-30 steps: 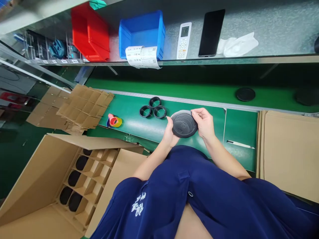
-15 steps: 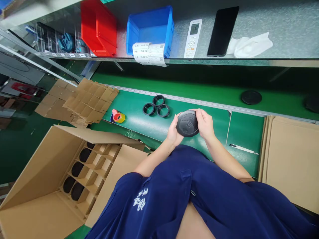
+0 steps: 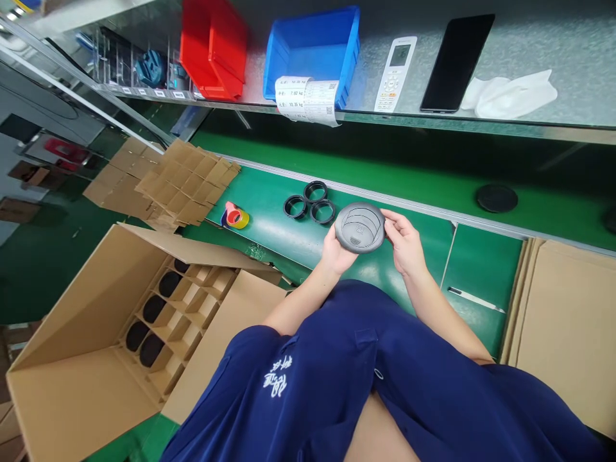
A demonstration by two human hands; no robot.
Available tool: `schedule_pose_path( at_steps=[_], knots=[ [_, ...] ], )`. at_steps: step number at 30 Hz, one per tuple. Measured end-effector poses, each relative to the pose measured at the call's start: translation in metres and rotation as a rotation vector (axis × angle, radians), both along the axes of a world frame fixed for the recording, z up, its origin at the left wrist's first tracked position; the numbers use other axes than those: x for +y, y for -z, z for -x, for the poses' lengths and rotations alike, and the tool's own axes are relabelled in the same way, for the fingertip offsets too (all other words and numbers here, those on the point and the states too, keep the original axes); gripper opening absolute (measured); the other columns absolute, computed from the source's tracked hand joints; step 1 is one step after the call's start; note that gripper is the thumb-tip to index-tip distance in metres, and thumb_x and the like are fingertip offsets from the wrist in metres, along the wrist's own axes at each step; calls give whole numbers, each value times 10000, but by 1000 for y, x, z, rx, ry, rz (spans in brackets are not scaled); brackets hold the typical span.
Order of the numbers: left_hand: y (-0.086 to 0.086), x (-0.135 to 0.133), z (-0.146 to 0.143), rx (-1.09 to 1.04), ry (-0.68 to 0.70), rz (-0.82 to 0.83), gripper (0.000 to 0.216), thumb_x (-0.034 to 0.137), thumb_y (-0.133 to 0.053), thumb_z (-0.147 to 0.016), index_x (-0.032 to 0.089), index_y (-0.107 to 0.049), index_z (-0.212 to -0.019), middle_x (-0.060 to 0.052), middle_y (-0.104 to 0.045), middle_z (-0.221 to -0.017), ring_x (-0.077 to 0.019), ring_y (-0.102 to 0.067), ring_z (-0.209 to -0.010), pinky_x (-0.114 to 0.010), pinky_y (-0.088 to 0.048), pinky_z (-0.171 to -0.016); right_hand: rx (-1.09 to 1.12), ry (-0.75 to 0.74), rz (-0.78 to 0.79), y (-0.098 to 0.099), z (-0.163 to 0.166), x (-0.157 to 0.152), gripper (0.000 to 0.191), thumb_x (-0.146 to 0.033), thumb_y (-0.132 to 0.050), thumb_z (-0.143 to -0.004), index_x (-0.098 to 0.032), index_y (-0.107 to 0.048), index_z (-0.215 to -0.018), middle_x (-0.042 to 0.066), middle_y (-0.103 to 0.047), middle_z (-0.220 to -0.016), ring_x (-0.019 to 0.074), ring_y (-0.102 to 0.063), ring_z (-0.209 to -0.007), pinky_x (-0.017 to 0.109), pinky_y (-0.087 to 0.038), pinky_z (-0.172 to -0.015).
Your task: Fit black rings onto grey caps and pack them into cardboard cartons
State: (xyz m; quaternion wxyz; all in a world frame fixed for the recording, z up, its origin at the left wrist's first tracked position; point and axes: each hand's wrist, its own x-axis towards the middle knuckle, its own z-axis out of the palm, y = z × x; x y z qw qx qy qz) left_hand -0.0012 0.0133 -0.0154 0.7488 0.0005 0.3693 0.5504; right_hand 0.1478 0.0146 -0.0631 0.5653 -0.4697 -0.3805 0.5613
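Head view: your left hand grips the round black disc by its left rim. Your right hand meets the right rim; pinching or just touching, can't tell. Disc above green bench, near three rings.

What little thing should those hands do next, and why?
Perhaps move the round, black, plastic-looking disc toward the open brown cardboard box: the bare left hand holds it, the bare right hand is at its edge, and dark round pieces sit in some of the box's slots, while others show none.
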Motion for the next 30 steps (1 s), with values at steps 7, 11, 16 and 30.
schedule_pose_path(
  at_steps=[7, 11, 16, 30],
  knots=[
    [7, 2, 10, 12, 207, 71, 481, 479, -387, -1064, 174, -674, -1301, -116, -748, -1213, -311, -634, -1277, -506, -469, -1151, -154, -65, -4, 7, -11, 10, 565, -537, -852, -735, -246, -726, -1203, 31, -723, -1003, 170, -641, -875, 360, -589, -857],
    [3, 7, 22, -3, 267, 45, 674, 681, -376, -1005, 173, -654, -1349, -153, -715, -1287, -337, -601, -1322, -503, -455, -1160, 17, -154, 124, 5, -10, 8, 535, -593, -862, -692, -199, -698, -1015, -26, -655, -782, 99, -564, -577, 251, -554, -514],
    [0, 3, 20, -116, 122, -95, 784, 740, -332, -986, 157, -571, -1454, -178, -655, -1387, -335, -548, -1384, -512, -434, -1168, 236, -164, 167, -9, 10, -13, 516, -540, -889, -707, -246, -537, -945, -51, -665, -840, 129, -690, -717, 304, -681, -631],
    [5, -11, 24, -43, -59, -169, 928, 850, -168, -919, 213, -570, -1460, -156, -655, -1383, -325, -546, -1381, -496, -496, -1088, 218, -366, 254, -11, 33, -36, 520, -721, -699, -842, -212, -594, -858, 31, -696, -762, 194, -733, -690, 353, -661, -648]
  ],
)
